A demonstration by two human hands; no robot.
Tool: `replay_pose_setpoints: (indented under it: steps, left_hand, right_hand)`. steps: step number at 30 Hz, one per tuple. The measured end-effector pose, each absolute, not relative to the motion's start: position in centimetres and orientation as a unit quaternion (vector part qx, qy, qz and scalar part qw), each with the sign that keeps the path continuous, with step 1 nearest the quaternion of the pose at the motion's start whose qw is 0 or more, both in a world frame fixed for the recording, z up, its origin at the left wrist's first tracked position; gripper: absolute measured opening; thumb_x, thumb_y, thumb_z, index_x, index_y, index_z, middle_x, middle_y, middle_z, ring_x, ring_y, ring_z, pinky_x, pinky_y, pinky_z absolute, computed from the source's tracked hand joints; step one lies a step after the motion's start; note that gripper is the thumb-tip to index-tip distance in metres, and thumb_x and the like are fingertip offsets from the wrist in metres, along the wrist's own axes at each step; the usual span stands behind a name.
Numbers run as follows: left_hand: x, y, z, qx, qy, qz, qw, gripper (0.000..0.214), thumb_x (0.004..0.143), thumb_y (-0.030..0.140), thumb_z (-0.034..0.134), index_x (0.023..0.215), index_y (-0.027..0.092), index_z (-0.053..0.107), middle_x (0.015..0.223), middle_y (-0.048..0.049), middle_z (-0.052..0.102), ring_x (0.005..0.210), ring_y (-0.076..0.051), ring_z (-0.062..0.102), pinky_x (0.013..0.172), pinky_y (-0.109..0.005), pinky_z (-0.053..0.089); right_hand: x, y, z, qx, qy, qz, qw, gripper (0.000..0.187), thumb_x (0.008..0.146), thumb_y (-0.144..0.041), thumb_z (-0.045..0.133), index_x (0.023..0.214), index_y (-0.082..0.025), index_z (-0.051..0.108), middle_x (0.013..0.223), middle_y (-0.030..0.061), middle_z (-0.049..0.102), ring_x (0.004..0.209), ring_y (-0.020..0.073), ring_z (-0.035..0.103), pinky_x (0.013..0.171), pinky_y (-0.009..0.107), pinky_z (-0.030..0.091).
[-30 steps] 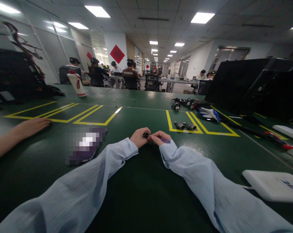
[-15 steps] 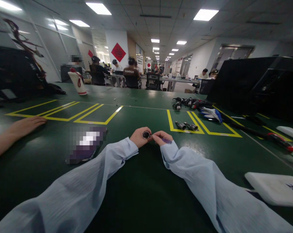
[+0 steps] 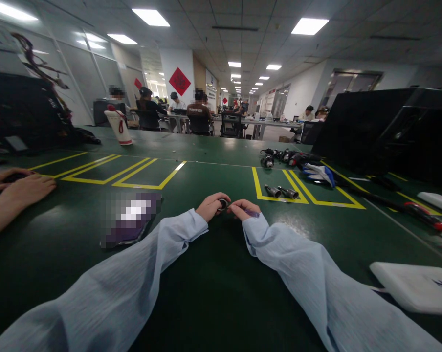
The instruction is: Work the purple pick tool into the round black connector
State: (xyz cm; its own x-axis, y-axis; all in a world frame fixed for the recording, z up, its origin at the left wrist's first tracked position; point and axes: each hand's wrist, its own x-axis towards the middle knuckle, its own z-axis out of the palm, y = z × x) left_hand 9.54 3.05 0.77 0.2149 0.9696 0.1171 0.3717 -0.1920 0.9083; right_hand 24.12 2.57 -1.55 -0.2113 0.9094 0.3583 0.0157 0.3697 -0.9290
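Note:
My left hand (image 3: 208,208) is closed around a round metal part with a dark, hollow-looking end (image 3: 223,205), held above the green table. My right hand (image 3: 242,209) pinches a slim tool with a purple handle (image 3: 252,213); its thin front end points at the round part. Whether the tip touches it is too small to tell. Ahead and to the right, two silver-grey cylindrical metal parts (image 3: 288,192) lie inside a yellow-taped box (image 3: 258,183).
A phone-like purple object (image 3: 147,210), partly blurred, lies left of my forearm. Another person's hands (image 3: 26,191) rest at the far left. Black cabled parts (image 3: 276,155), a blue-white glove (image 3: 319,173) and a white box (image 3: 411,283) are on the right. A white cup-shaped object (image 3: 119,126) stands back left.
The round part has turned in my left hand, so its open end shows less. At the left, the other person's hand has drawn back and a second hand has appeared.

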Motion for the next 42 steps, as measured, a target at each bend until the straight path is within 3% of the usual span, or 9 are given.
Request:
replay_pose_setpoints:
  steps: [10,16,23,27,34,42]
  left_hand:
    - [9.5,3.0,0.8,0.684,0.489,0.383,0.383,0.026,0.057,0.012,0.037,0.078,0.015,0.052,0.067,0.0011,0.052,0.046,-0.008,0.041,0.041,-0.02,0.034]
    - [9.3,2.9,0.1,0.772,0.438,0.391,0.245,0.033,0.05,0.007,0.051,0.082,0.016,0.053,0.081,-0.0014,0.056,0.077,-0.016,0.052,0.07,-0.028,0.043]
    - [9.7,2.6,-0.1,0.788,0.446,0.373,0.201,0.014,0.061,0.022,0.056,0.072,0.016,0.049,0.066,0.002,0.051,0.064,-0.012,0.049,0.061,-0.024,0.04]
    - [9.9,2.4,0.1,0.8,0.444,0.357,0.189,0.015,0.062,0.026,0.057,0.07,0.016,0.047,0.063,0.003,0.048,0.06,-0.011,0.046,0.056,-0.023,0.038]
    - [9.9,2.1,0.4,0.802,0.454,0.342,0.182,0.011,0.061,0.014,0.054,0.07,0.016,0.047,0.065,0.0033,0.05,0.06,-0.01,0.047,0.057,-0.022,0.038]
    - [9.9,2.0,0.3,0.804,0.458,0.346,0.159,0.015,0.065,0.028,0.056,0.073,0.016,0.05,0.065,0.0027,0.053,0.059,-0.01,0.049,0.054,-0.021,0.038]
  right_hand:
    - [24.5,2.1,-0.9,-0.372,-0.657,0.388,0.528,0.018,0.069,-0.032,0.051,0.063,-0.017,0.059,0.059,0.0026,0.064,0.052,0.0123,0.051,0.053,0.025,0.041]
    - [24.8,2.1,-1.2,-0.402,-0.698,0.274,0.526,0.017,0.07,-0.03,0.05,0.064,-0.019,0.061,0.063,0.0034,0.061,0.059,0.0147,0.051,0.059,0.027,0.041]
    - [24.3,0.9,-0.8,-0.363,-0.767,0.091,0.521,0.017,0.072,-0.024,0.047,0.058,-0.02,0.056,0.058,0.0033,0.056,0.062,0.016,0.049,0.063,0.028,0.04]
    - [24.5,0.8,-0.7,-0.383,-0.74,0.167,0.527,0.019,0.07,-0.026,0.049,0.055,-0.019,0.057,0.056,0.0025,0.054,0.058,0.0144,0.048,0.058,0.027,0.04]
    - [24.4,1.8,-1.1,-0.371,-0.575,0.496,0.535,0.016,0.064,-0.03,0.055,0.054,-0.017,0.056,0.051,0.0004,0.061,0.049,0.0132,0.053,0.049,0.026,0.043]
    - [24.4,2.0,-1.3,-0.342,-0.539,0.536,0.553,0.018,0.064,-0.033,0.056,0.057,-0.016,0.056,0.048,0.001,0.061,0.048,0.0127,0.056,0.045,0.023,0.044]
